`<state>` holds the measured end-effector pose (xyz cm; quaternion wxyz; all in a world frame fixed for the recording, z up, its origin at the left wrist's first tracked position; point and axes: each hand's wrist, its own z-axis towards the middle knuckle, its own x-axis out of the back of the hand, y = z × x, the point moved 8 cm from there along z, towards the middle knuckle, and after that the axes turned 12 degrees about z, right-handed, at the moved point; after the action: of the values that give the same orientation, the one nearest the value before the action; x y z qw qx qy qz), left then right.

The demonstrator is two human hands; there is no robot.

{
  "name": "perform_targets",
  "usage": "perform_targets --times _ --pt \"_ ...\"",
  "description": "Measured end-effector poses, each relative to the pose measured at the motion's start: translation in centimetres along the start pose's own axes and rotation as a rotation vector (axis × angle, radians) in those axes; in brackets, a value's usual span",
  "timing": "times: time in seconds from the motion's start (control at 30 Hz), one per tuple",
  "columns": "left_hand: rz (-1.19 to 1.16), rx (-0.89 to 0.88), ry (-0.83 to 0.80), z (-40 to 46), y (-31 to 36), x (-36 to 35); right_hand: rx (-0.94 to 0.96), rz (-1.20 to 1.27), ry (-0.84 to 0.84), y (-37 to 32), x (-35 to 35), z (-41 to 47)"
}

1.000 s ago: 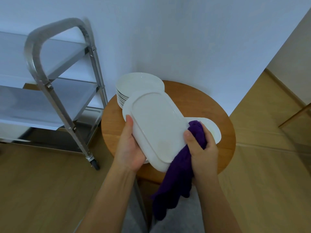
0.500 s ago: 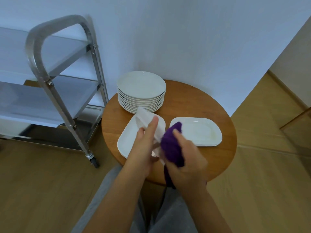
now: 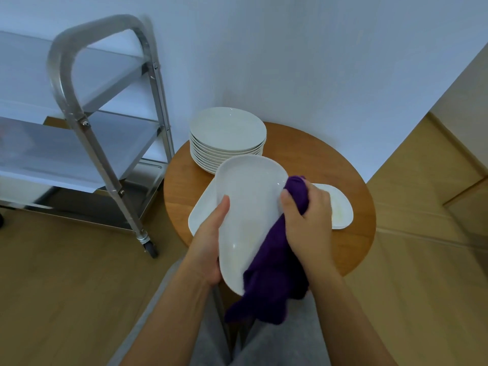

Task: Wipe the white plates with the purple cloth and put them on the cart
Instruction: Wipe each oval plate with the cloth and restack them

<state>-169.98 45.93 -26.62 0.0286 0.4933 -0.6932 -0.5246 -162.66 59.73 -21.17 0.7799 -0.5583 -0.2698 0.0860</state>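
Observation:
My left hand [image 3: 211, 239] grips the left rim of a white oblong plate [image 3: 250, 207], held tilted above the round wooden table [image 3: 303, 143] with its face toward me. My right hand [image 3: 306, 220] holds the purple cloth [image 3: 269, 273] bunched against the plate's right edge; the cloth's tail hangs down over my lap. Another oblong plate [image 3: 200, 215] lies on the table under the held one. A third oblong plate [image 3: 340, 207] lies at the right, partly hidden by my right hand. A stack of round white plates [image 3: 227, 130] stands at the table's back left.
A steel cart [image 3: 87, 128] with shelves and a caster wheel [image 3: 150, 247] stands to the left of the table, close to its edge. A white wall runs behind. Wooden floor surrounds the table, and my grey-trousered legs are below.
Half a second ago the plate stood edge-on between my hands. It has turned so its face shows, and the cloth sits at its right rim.

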Motion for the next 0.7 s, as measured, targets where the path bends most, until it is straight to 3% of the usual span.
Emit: perform_targets --times 0.13,0.27,0.43,0.57,0.63,0.7 --pt "0.113 0.002 -0.06 0.5 0.2 -1.5 0.145 -0.227 -0.01 -0.9 -2.3 1.3" --pt "0.207 -0.074 -0.065 1.4 1.2 -1.8 0.325 -0.124 -0.161 -2.8 -5.8 -1.5" --pt "0.042 -0.022 -0.022 2.3 1.0 0.4 0.401 0.039 -0.396 -2.2 -7.4 -4.2" --pt "-0.006 0.033 0.032 2.8 0.8 1.9 0.44 -0.147 -0.588 -0.3 -7.7 -5.7" --pt "-0.004 0.022 0.0 3.0 1.3 2.0 0.439 -0.241 -0.574 1.0 -6.7 -5.2" --pt "0.058 -0.009 0.009 3.3 2.4 2.5 0.477 -0.367 -0.456 1.9 -5.1 -4.4"
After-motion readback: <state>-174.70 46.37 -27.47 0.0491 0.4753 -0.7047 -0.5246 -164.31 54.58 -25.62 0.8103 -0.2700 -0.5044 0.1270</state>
